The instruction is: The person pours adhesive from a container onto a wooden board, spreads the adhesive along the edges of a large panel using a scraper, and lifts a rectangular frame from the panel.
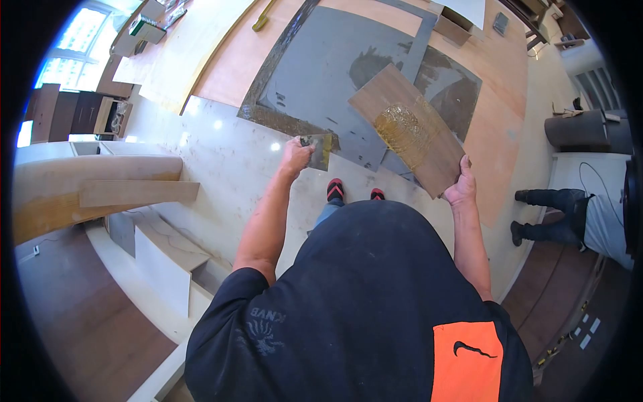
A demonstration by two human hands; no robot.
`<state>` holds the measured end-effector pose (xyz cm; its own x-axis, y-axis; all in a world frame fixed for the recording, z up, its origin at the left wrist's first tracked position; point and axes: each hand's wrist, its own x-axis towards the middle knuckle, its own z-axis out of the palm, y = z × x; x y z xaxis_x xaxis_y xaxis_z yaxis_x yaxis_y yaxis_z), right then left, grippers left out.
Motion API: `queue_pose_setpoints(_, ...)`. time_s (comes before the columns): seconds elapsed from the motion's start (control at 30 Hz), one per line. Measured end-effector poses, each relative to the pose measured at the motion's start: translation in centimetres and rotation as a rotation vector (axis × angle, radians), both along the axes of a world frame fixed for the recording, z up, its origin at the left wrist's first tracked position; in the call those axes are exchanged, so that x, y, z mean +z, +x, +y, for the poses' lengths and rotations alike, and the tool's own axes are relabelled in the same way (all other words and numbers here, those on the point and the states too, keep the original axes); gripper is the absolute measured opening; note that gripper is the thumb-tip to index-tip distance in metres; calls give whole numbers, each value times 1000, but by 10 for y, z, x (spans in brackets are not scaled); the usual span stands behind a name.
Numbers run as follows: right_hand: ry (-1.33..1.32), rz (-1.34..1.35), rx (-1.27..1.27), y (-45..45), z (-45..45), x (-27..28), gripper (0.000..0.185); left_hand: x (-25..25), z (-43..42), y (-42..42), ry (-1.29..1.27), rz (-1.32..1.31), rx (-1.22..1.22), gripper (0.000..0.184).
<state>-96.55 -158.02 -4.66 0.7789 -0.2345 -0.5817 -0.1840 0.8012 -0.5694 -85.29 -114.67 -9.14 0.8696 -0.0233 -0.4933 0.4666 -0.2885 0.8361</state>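
Observation:
My left hand point(295, 158) is closed around a flat, smeared spreader point(321, 154) with a yellowish edge, at the near edge of the work surface. My right hand point(461, 183) grips the lower right end of a brown wood-look board point(439, 137), tilted over the work surface. A glossy patch of amber glue point(399, 127) lies on the board's face. Beneath and beyond it is a grey sheet point(301, 63) with dark smears and a brown, glue-like band along its left and near edges.
Pinkish plywood point(502, 147) extends under and around the grey sheet. A pale panel point(181, 50) lies at the far left, near a yellow-handled tool point(263, 20). A cardboard box point(454, 25) stands at the back. On the right, another person's legs point(552, 214) are visible. Curved furniture point(100, 174) stands left.

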Motion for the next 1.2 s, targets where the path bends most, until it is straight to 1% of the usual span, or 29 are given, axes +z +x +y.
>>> queue_pose_setpoints(0.03,2,5,3,1,-2,1,49,-3,-5,-2,13,-22,1,16)
queue_pose_setpoints(0.13,-4,24,11,3,-2,15,49,-7,-18,-8,72,-33,-82,25)
queue_pose_setpoints(0.23,-43,16,20,4,-9,13,49,-4,-36,-15,157,-91,-149,30)
queue_pose_setpoints(0.33,-38,1,35,5,-16,13,50,5,-54,-19,383,-294,-264,32)
queue_pose_setpoints(0.37,-45,15,29,4,-18,13,50,8,-60,-21,448,-309,-281,29)
queue_pose_setpoints(0.43,-58,43,19,5,-18,19,50,38,-76,-28,582,-337,-311,22)
queue_pose_setpoints(0.47,-59,46,19,5,-19,21,49,39,-81,-31,638,-390,-329,20)
queue_pose_setpoints(0.63,-16,26,44,0,-25,23,50,37,-95,-40,861,-648,-377,14)
queue_pose_setpoints(0.73,-5,13,60,-1,-32,17,51,34,-106,-51,968,-735,-407,16)
queue_pose_setpoints(0.83,-21,19,58,-3,-34,16,50,14,-125,-70,1082,-793,-488,18)
queue_pose_setpoints(0.87,-5,4,69,-3,-35,15,50,10,-131,-79,1093,-854,-521,18)
queue_pose_setpoints(0.97,14,-7,96,-6,-39,14,50,10,-143,-99,980,-871,-678,19)
queue_pose_setpoints(1.1,11,-6,100,-7,-40,13,51,24,-136,-106,867,-910,-676,23)
queue_pose_setpoints(1.2,20,-11,99,-10,-44,8,50,42,-125,-104,896,-996,-632,30)
